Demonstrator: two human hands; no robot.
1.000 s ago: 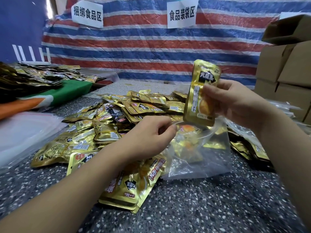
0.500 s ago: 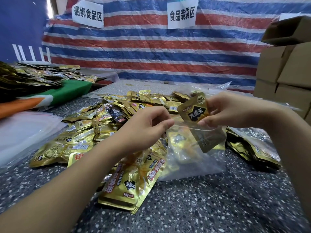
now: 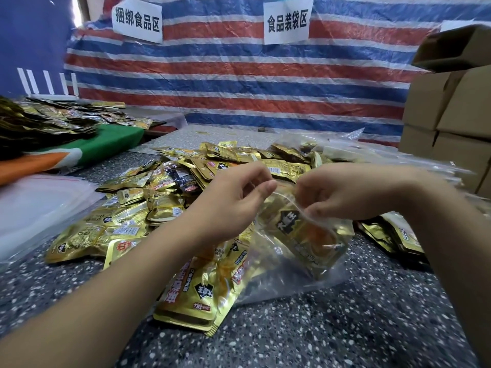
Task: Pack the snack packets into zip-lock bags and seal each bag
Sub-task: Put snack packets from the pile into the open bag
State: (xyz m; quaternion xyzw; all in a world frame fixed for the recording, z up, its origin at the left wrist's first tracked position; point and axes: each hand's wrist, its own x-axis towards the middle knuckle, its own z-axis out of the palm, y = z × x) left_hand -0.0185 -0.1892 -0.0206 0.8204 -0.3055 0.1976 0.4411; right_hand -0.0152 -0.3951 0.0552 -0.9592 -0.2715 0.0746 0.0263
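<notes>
A person's two bare hands meet over a clear zip-lock bag [image 3: 297, 245] that lies on a dark speckled table [image 3: 345, 328]. The left hand [image 3: 233, 200] pinches the bag's top edge between thumb and curled fingers. The right hand [image 3: 342, 192], just to the right of it, pinches the same edge a little further along, its fingers also curled. The bag's mouth is held up between the two hands; whether it is pressed closed cannot be told. Inside the bag sit gold snack packets [image 3: 300, 229], one showing a black label and an orange patch.

To the left of the bag and behind it spreads a loose heap of gold packets [image 3: 159, 203], covering much of the table. Just in front of the bag, under the left forearm, lies a small stack of packets with red lettering [image 3: 202, 293]. To the right of the bag, more packets sealed in clear bags [image 3: 398, 235] lie partly hidden by the right arm.

Far left of the bag is a pile of empty clear bags [image 3: 34, 205], and beyond them a green and orange cloth [image 3: 87, 147] carrying another heap of packets. Behind the bag hangs a red, white and blue striped tarp [image 3: 239, 83] with two white paper signs [image 3: 287, 21] in Chinese characters. Brown cardboard boxes [image 3: 451, 115] are stacked to the right of the bag, against the tarp.
</notes>
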